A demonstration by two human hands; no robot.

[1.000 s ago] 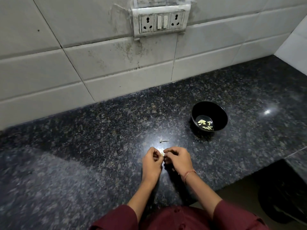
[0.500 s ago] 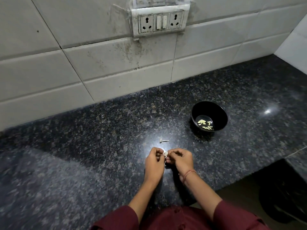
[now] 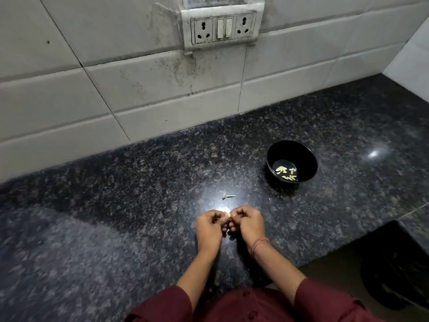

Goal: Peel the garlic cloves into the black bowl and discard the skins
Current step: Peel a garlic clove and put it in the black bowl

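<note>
My left hand (image 3: 210, 230) and my right hand (image 3: 248, 225) meet knuckle to knuckle low over the dark granite counter (image 3: 130, 205). Both pinch one small pale garlic clove (image 3: 227, 214), of which only a sliver shows between the fingertips. The black bowl (image 3: 299, 154) stands to the right and farther back, apart from my hands, with several peeled cloves (image 3: 286, 173) lying in its bottom. A small scrap of garlic skin and stem (image 3: 228, 196) lies on the counter just beyond my hands.
A white tiled wall (image 3: 116, 94) with a double socket and switch plate (image 3: 222, 26) runs along the back of the counter. The counter's front edge drops off at the lower right, where a dark bin (image 3: 394, 263) stands on the floor.
Both hands have stayed in the same spot. The fingers have shifted slightly around the clove, and a little of its pale surface came into view between the fingertips.
</note>
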